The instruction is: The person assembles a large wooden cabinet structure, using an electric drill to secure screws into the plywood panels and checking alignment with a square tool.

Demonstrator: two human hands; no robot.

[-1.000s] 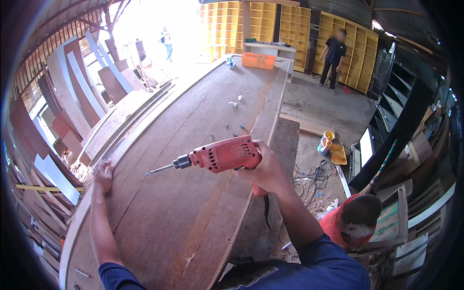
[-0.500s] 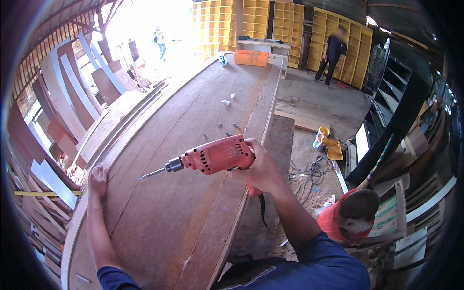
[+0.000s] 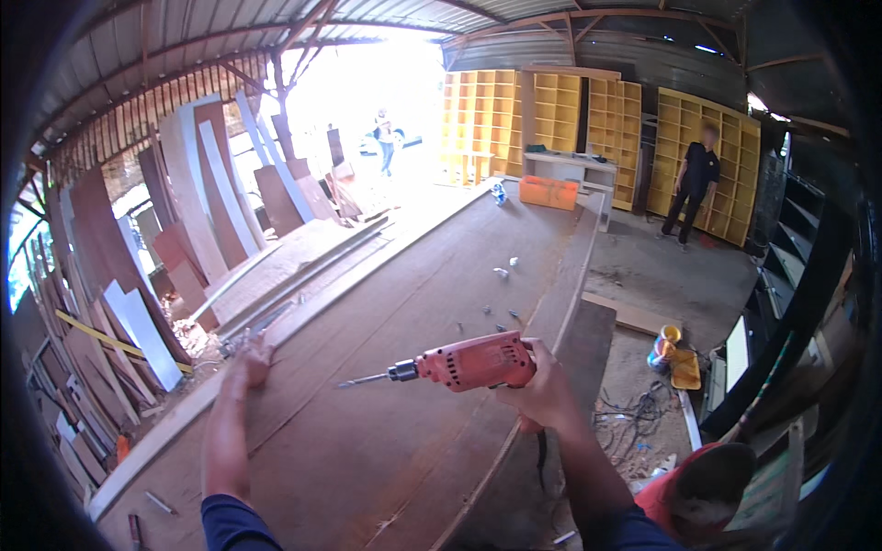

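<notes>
Drill (image 3: 478, 363), a red corded one, is gripped in the right hand (image 3: 544, 384) near 5 o'clock, bit (image 3: 363, 380) pointing toward 9 above the wooden panel (image 3: 367, 312). Left hand (image 3: 250, 360)'s at the panel's far-side edge around 8, can't tell if it's open or gripping.

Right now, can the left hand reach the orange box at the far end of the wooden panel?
Probably not: the orange box sits at the far end of the wooden panel, well beyond the left hand, though nothing tall seems to stand between.
</notes>
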